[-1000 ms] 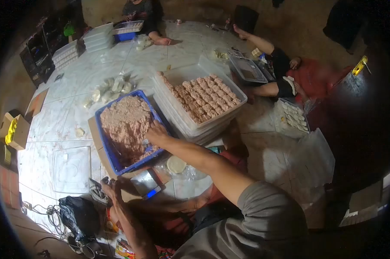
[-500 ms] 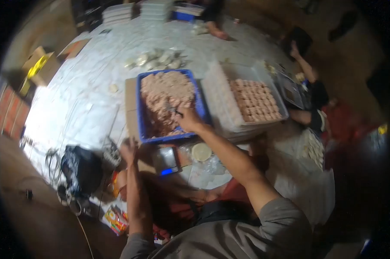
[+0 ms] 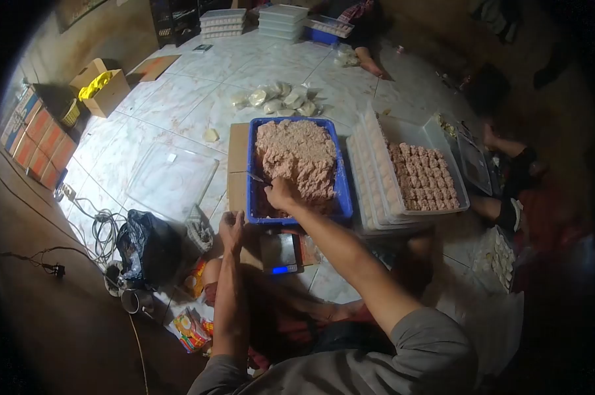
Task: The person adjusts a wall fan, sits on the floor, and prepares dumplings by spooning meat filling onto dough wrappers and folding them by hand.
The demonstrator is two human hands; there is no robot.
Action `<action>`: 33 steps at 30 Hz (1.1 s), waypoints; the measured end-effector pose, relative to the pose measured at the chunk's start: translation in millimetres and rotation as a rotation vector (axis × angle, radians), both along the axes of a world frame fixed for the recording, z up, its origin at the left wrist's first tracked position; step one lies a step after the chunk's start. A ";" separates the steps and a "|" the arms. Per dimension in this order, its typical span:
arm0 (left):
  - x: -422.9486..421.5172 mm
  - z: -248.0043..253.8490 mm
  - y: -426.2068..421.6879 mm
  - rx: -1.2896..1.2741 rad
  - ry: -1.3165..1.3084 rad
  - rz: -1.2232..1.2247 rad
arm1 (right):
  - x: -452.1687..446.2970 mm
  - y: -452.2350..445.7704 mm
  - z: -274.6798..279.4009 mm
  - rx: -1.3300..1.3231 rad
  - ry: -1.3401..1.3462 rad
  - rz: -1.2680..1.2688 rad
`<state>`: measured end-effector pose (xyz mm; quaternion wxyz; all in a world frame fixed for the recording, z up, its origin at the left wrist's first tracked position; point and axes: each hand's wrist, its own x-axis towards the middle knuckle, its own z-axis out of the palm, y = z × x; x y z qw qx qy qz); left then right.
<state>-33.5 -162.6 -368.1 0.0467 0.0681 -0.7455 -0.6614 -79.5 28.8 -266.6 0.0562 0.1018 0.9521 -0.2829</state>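
Observation:
A blue tub (image 3: 345,191) in front of me holds a big mound of pinkish minced paste (image 3: 297,141), dug away in its near part. My right hand (image 3: 282,194) is in the near left part of the tub, against the paste, closed on a spoon-like metal utensil (image 3: 256,178). The utensil's thin end points left at the tub wall, and its exact kind is unclear. My left hand (image 3: 231,230) is just outside the tub's near left corner, fingers curled together; whether anything is in them is hidden. A digital scale (image 3: 281,253) with a lit blue display lies below the tub.
To the right, stacked clear trays (image 3: 376,178) carry rows of shaped paste portions (image 3: 424,176). Several filled plastic bags (image 3: 277,99) lie beyond the tub. A black plastic bag (image 3: 146,243) and cables are at left. Another person's leg (image 3: 488,204) shows at right.
My right hand has shifted leftward within the tub, bringing the utensil from the middle of the paste to the left wall. My head view has moved, so everything sits farther right in frame.

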 end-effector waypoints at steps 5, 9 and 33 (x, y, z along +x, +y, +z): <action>-4.5 -17.9 -3.4 0.044 -0.031 -0.009 | 4.5 30.3 54.1 0.185 0.044 0.131; -8.5 -29.1 -7.7 -0.192 -0.090 0.025 | 6.2 82.7 133.4 0.327 0.030 0.086; -10.5 -55.2 -15.7 -0.508 -0.156 -0.259 | -24.1 142.0 163.3 0.688 -0.163 -0.008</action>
